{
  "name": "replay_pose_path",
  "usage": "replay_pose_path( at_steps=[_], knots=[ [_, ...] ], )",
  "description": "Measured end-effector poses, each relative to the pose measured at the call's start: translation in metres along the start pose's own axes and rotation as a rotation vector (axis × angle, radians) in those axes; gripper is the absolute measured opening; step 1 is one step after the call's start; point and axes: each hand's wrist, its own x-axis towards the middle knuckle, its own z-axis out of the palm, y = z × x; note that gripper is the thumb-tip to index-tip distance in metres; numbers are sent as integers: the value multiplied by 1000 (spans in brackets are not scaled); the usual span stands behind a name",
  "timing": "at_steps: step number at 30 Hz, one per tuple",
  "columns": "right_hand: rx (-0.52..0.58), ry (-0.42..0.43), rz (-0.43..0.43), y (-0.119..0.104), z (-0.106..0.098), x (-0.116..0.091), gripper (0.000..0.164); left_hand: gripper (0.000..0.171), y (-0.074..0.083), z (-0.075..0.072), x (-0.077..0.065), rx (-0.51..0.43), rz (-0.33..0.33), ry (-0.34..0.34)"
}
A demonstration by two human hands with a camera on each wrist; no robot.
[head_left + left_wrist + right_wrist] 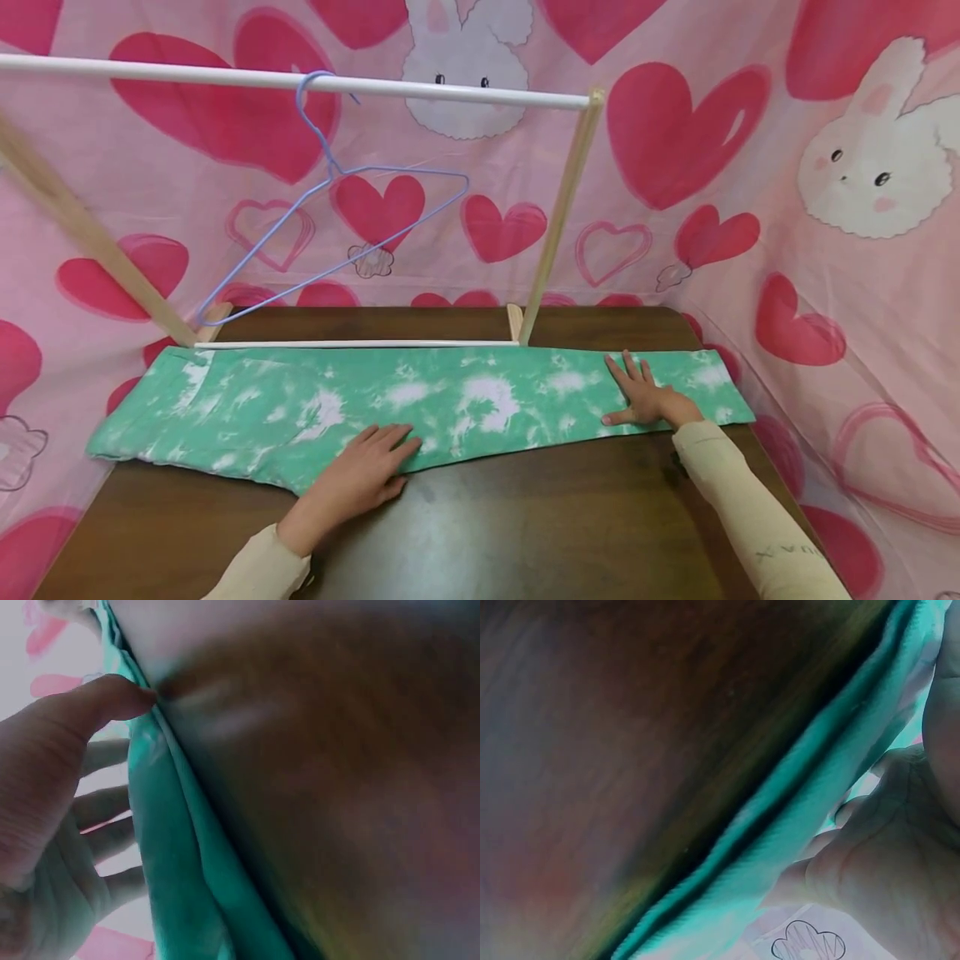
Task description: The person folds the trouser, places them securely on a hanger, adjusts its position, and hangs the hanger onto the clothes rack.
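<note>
Green and white tie-dye trousers (420, 387), folded lengthwise, lie flat across the table with the wide waist end at left. My left hand (356, 473) rests on their near edge, left of the middle, with its fingers extended. In the left wrist view its thumb (112, 701) touches the folded green edge. Toward the narrow leg end, my right hand (643, 396) lies spread on the cloth. The right wrist view shows layered edges of the trousers (802, 780) beside that hand; its fingertips are partly hidden.
Behind the trousers stands a rack with a white top bar (465, 90) and wooden posts (562, 217). A blue wire hanger (330, 167) hangs from the bar. The brown tabletop (480, 525) shows in front. Pink heart-patterned cloth (675, 267) surrounds the table.
</note>
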Motion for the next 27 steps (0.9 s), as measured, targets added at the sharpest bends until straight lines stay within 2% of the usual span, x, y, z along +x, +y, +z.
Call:
replay_pose_path(
  at_steps=[8, 14, 19, 23, 27],
  knots=[
    [-8, 0, 4, -2, 1, 3, 125, 43, 8, 0, 3, 66, -51, -116],
    [-7, 7, -2, -3, 0, 3, 125, 41, 9, -5, 5, 73, -65, -157],
    [-5, 5, -10, -4, -1, 2, 125, 47, 9, -5, 8, 68, -73, -130],
    [-7, 5, -6, -2, -2, 0, 124, 47, 10, -4, 8, 121, -106, -53],
    [-11, 4, 6, 0, 0, 0, 125, 51, 5, -5, 2, 142, -158, 16]
  ],
)
